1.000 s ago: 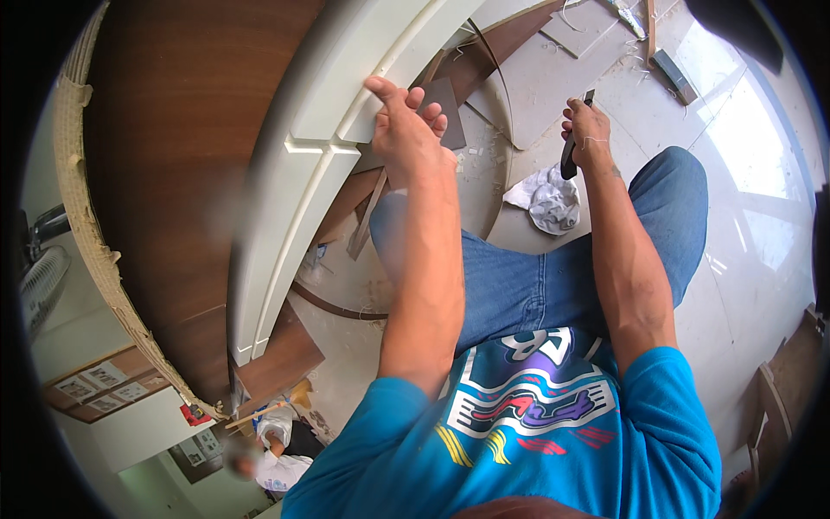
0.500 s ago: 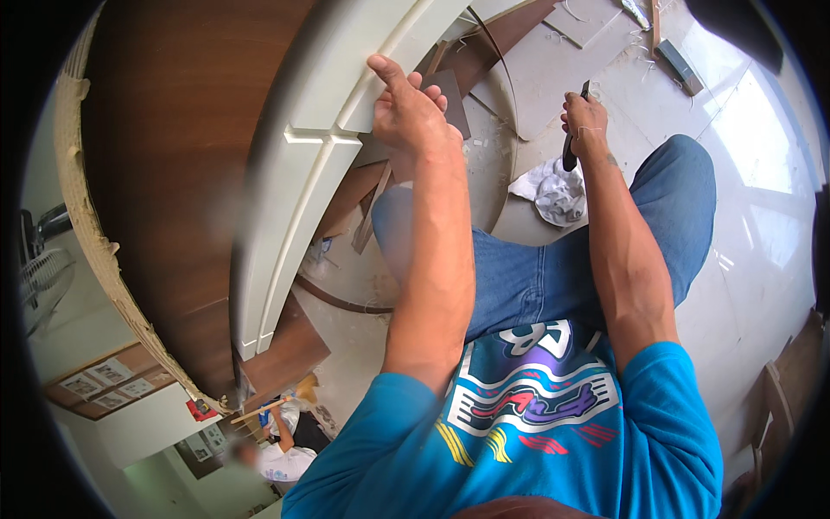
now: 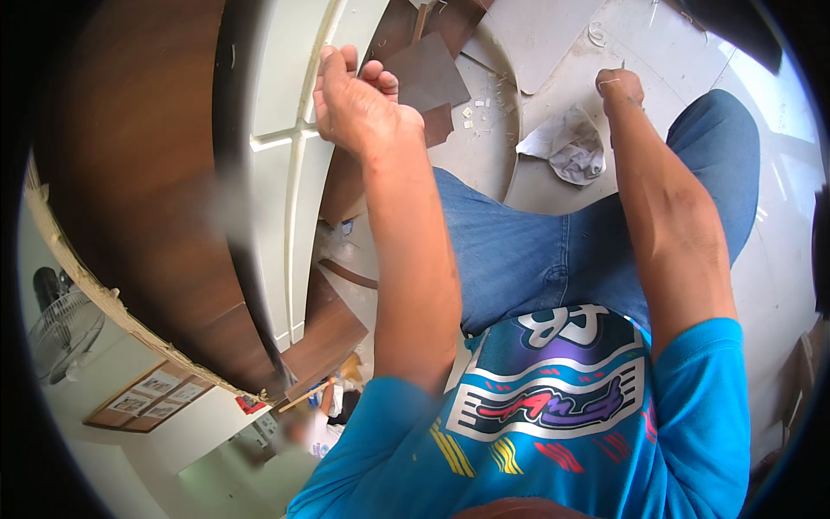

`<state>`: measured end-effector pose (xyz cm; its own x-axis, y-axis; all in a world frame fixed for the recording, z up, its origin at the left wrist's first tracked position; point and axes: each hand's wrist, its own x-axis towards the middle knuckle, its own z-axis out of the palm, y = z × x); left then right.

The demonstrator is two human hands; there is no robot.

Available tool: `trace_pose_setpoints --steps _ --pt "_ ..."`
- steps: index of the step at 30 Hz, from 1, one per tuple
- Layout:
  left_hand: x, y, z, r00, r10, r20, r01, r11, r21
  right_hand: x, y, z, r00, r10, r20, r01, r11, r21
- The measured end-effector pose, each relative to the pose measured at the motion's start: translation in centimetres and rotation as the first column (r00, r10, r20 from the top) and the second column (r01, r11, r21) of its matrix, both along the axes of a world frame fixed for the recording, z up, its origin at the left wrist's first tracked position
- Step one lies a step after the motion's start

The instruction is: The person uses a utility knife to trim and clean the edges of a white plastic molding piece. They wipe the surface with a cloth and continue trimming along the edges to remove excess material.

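Observation:
My left hand [image 3: 354, 99] is raised against a tall white panelled board [image 3: 285, 130], its fingers curled over the board's right edge near a groove. My right hand [image 3: 618, 86] is closed in a fist over the floor, just right of a crumpled white rag [image 3: 566, 147]. Only the thin tip of a small dark tool [image 3: 622, 64] pokes out above that fist. My knees in blue jeans [image 3: 536, 251] lie between the two arms.
A wide brown wooden panel [image 3: 130, 173] stands left of the white board. Brown board offcuts [image 3: 428, 73] and a curved pale sheet [image 3: 536, 35] lie on the light floor. A fan [image 3: 60, 329] and framed pictures [image 3: 143, 398] show at lower left.
The white board now stands more upright in view. My left hand has curled tighter on its edge. My right hand turned, so the dark tool handle is mostly hidden.

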<state>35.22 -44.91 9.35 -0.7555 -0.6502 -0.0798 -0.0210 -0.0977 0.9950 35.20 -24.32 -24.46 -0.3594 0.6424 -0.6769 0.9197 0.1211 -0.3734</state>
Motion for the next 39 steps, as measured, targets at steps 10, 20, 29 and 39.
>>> trace_pose_setpoints --steps 10,20,29,39 --pt "-1.4 -2.4 0.5 0.989 -0.06 -0.136 0.096 0.957 0.272 -0.2 3.9 -3.1 0.989 -0.073 0.125 0.072 0.997 0.013" --pt "-4.1 0.2 -1.0 0.961 -0.176 -0.215 0.187 0.982 0.03 -0.9 3.6 2.6 0.937 -0.325 -0.125 0.342 0.794 0.502" --pt "1.9 -4.6 3.5 0.713 -0.496 -0.496 -0.167 0.568 -0.806 5.5 -12.3 3.6 0.168 0.958 -0.231 -0.889 0.249 0.384" --pt "4.0 -14.7 10.0 0.845 -0.524 0.104 -0.083 -0.322 -0.943 4.4 -8.6 2.0 0.292 0.955 0.057 -0.956 0.289 0.046"
